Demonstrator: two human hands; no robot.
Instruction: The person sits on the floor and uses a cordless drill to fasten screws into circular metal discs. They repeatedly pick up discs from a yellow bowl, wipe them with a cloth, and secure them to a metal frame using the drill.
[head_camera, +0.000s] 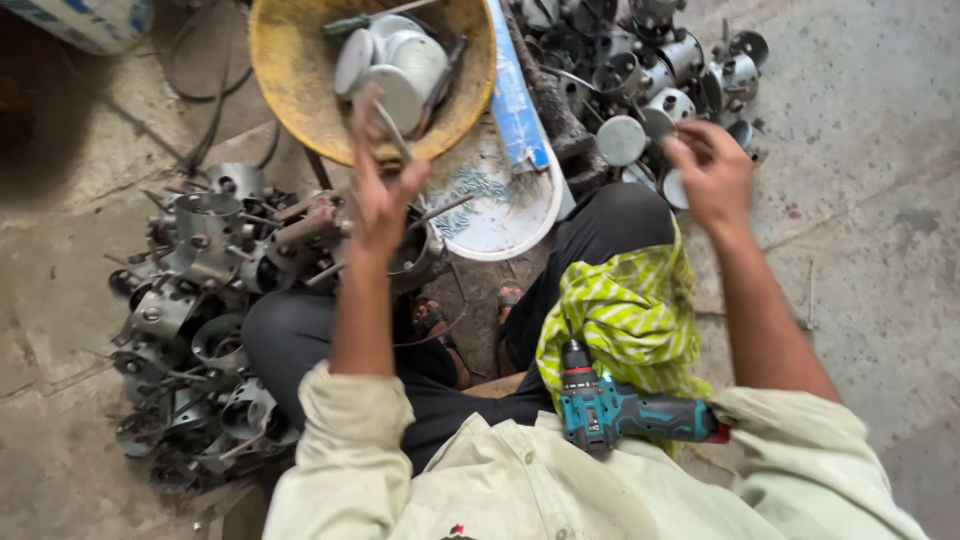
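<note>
My left hand (380, 195) is raised over the near rim of a yellow bowl (290, 70) and pinches a thin grey metal piece (385, 125) between its fingers. The bowl holds round metal discs (395, 65). My right hand (712, 175) reaches into a pile of grey metal cups and discs (650, 70) at the upper right; its fingers curl down among the parts, and whether they grip one I cannot tell. A teal cordless drill (620, 410) lies across my lap on a green-striped cloth (625, 315).
A heap of assembled grey metal brackets (200, 320) lies on the concrete floor to my left. A white dish with small screws (500, 205) sits in front of my knees, with a blue-and-white packet (515, 100) beside it. Cables (210, 90) trail at the upper left.
</note>
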